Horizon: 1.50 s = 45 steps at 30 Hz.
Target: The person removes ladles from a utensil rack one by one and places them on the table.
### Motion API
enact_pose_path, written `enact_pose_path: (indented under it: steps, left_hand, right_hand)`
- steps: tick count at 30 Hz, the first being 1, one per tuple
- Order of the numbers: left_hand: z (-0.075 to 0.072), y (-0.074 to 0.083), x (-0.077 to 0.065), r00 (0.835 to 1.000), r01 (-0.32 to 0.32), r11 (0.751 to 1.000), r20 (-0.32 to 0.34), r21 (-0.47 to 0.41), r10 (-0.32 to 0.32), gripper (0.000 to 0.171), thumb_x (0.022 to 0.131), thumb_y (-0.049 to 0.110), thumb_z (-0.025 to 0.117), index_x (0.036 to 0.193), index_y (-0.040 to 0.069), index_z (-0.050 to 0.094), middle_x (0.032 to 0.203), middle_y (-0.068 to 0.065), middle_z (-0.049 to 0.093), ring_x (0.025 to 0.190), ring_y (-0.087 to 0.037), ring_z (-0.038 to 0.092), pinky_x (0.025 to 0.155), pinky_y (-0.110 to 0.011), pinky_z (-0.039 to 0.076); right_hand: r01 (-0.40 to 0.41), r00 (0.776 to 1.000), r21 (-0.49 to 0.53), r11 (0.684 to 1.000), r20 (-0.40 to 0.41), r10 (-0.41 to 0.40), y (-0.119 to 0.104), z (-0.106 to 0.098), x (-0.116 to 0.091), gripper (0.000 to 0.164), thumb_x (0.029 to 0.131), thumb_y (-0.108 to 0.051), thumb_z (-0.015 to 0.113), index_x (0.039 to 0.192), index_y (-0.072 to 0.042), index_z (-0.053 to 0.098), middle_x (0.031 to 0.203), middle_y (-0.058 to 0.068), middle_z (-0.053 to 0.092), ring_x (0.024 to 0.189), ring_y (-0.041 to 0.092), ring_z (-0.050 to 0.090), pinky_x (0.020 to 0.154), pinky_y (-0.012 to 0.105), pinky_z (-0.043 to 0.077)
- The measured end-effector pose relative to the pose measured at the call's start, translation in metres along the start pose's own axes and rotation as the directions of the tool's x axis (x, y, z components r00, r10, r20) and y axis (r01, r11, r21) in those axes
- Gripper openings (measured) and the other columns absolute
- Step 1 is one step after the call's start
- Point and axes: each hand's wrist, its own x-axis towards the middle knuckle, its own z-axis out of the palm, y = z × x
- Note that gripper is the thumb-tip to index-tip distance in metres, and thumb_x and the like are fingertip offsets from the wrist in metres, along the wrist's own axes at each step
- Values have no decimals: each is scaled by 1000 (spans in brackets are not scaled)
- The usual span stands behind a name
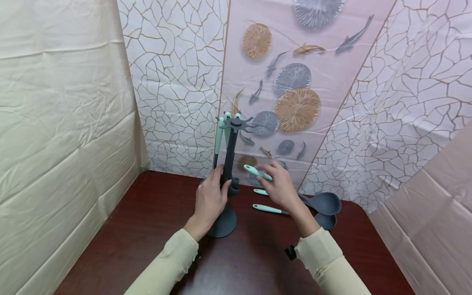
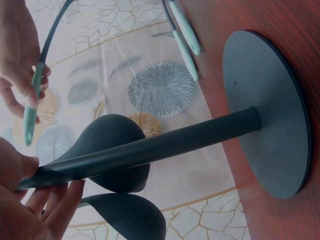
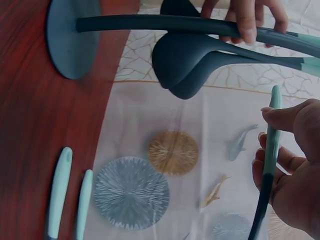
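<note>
My left hand [image 1: 211, 196] grips the dark pole of a utensil stand [image 1: 223, 224], fingers on one side and thumb on the other. Several dark utensils with mint handles [image 1: 218, 137] hang from the stand's hooked top [image 1: 236, 122]; their rounded heads [image 2: 112, 135] hang beside the pole. To the right of the stand, my right hand [image 1: 278, 182] pinches the mint handle of a kitchen utensil [image 3: 272, 145] between thumb and fingers. That handle is raised and tilted, its hole end towards the stand. The held utensil's head is out of both wrist views.
Two mint handles [image 1: 266, 209] lie on the dark red-brown table [image 1: 147, 246], right of the stand. Dark spoon-like heads [image 1: 324, 203] show past my right wrist. A patterned cloth [image 1: 177, 82] hangs behind the table, with plain cloth [image 1: 66, 102] at the left.
</note>
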Motion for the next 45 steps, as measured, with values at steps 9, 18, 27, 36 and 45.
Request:
enact_pose_path:
  steps: [9, 18, 27, 36, 45]
  left_hand:
    - [0, 0, 0, 1000, 14, 1000, 11, 0, -14, 47, 103, 21, 72, 145, 7, 54, 108, -12, 66, 81, -32, 72, 69, -53, 59]
    - [0, -1, -1, 1000, 14, 1000, 10, -5, -14, 47, 103, 21, 72, 145, 8, 54, 106, -11, 66, 81, -31, 72, 69, -52, 59]
    - [1, -1, 0, 1000, 11, 1000, 7, 5, -11, 48, 103, 21, 72, 145, 8, 54, 108, -11, 66, 81, -32, 72, 69, -52, 59]
    - [1, -1, -1, 1000, 17, 1000, 17, 15, -18, 48, 104, 22, 71, 146, 8, 54, 110, -12, 66, 83, -33, 72, 70, -53, 59]
    - [1, -2, 0, 1000, 5, 1000, 7, 16, -6, 48, 103, 22, 73, 145, 8, 54, 108, -11, 66, 83, -33, 72, 70, -53, 59]
  right_hand:
    - [-18, 999, -24, 1000, 48, 19, 8, 10, -8, 30, 99, -14, 77, 129, -16, 75, 106, 8, 61, 81, 20, 53, 70, 40, 46]
    - [-3, 996, -45, 999, 85, 7, 16, 15, -14, 29, 99, -13, 77, 128, -15, 75, 98, 3, 57, 76, 19, 47, 68, 39, 41]
    - [1, 991, -56, 998, 131, 7, 27, 24, -21, 28, 99, -15, 78, 127, -15, 76, 96, 1, 56, 74, 18, 43, 66, 37, 39]
    - [-9, 983, -53, 999, 183, 19, 38, 33, -29, 25, 98, -15, 78, 124, -15, 77, 92, 1, 53, 73, 18, 42, 65, 36, 38]
    - [13, 979, -44, 999, 203, -4, 48, 45, -37, 26, 93, -11, 83, 118, -15, 79, 92, -3, 57, 78, 14, 50, 68, 35, 45]
